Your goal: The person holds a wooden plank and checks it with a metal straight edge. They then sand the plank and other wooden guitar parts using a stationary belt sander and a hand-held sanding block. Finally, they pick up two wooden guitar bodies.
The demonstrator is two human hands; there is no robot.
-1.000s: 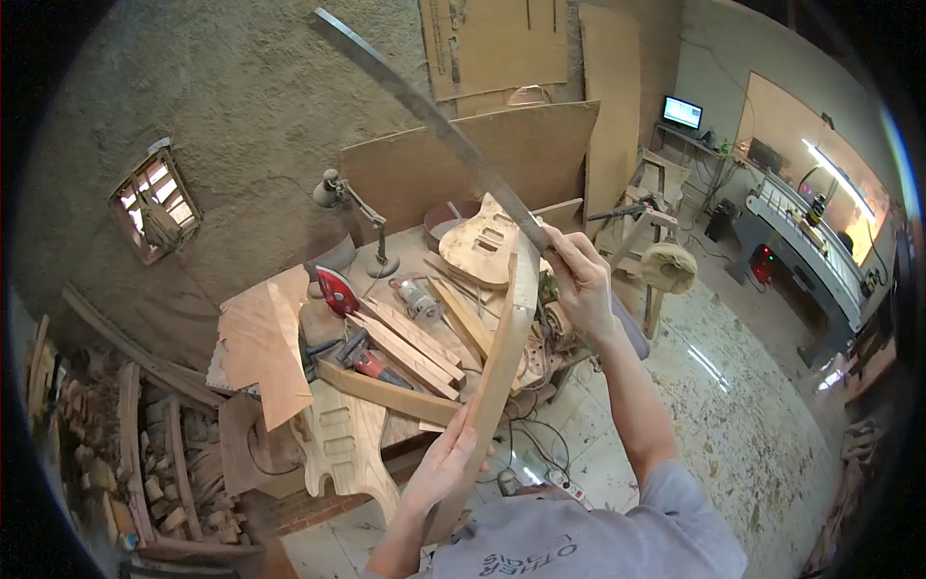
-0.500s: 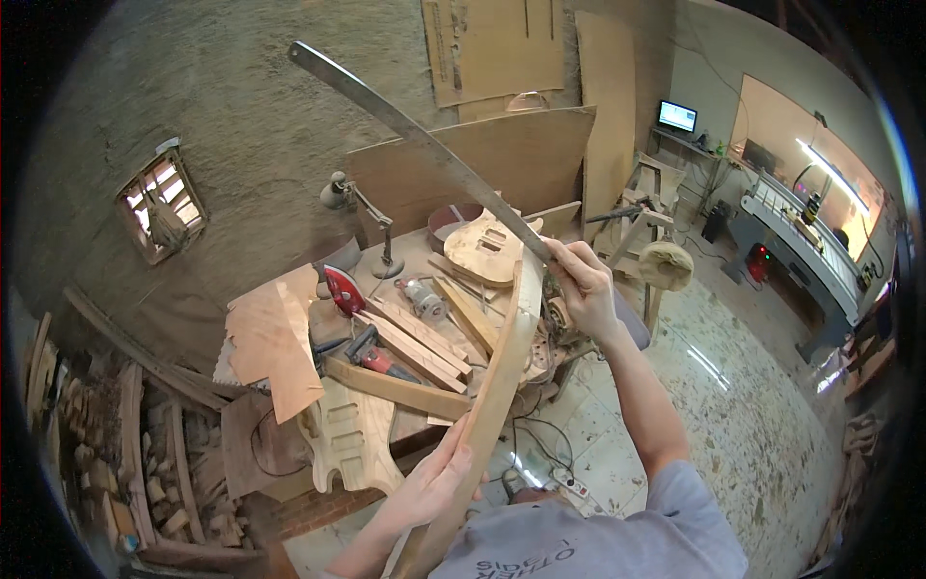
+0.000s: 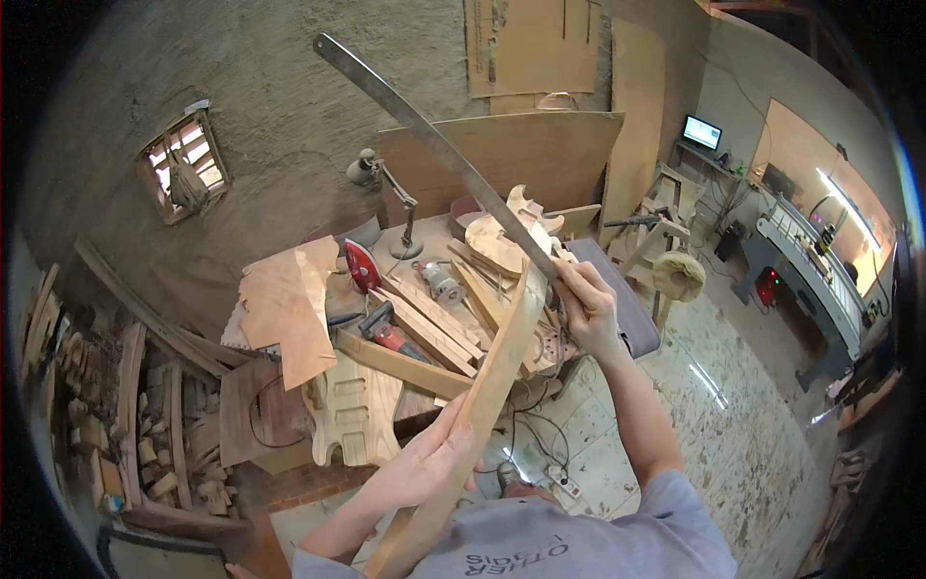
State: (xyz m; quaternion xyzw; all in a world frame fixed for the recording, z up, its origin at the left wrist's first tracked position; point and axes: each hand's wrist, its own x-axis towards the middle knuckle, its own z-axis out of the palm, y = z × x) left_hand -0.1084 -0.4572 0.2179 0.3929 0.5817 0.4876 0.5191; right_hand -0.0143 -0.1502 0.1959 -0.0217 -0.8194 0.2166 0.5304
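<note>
My left hand (image 3: 442,454) is closed round the lower part of a long, pale wooden board (image 3: 494,386), which slants up and away from my body. In my right hand (image 3: 588,304), fingers and thumb pinch one end of a long steel ruler (image 3: 434,143) at the board's far end. The ruler reaches up to the left, with a small hole in its free end. It looks curved in this fisheye picture. Whether its edge touches the wood is hard to make out by the fingers.
On the cluttered bench lie a guitar body (image 3: 357,410), a red clothes iron (image 3: 362,265), a power tool (image 3: 391,333) and several wood strips (image 3: 429,323). A desk lamp (image 3: 407,207) stands behind. Scrap wood (image 3: 159,454) fills the left; cables (image 3: 540,434) cross the floor.
The whole view has turned slightly left, so the bench and walls sit farther right. Both hands keep their holds; the ruler stays at the board's far end.
</note>
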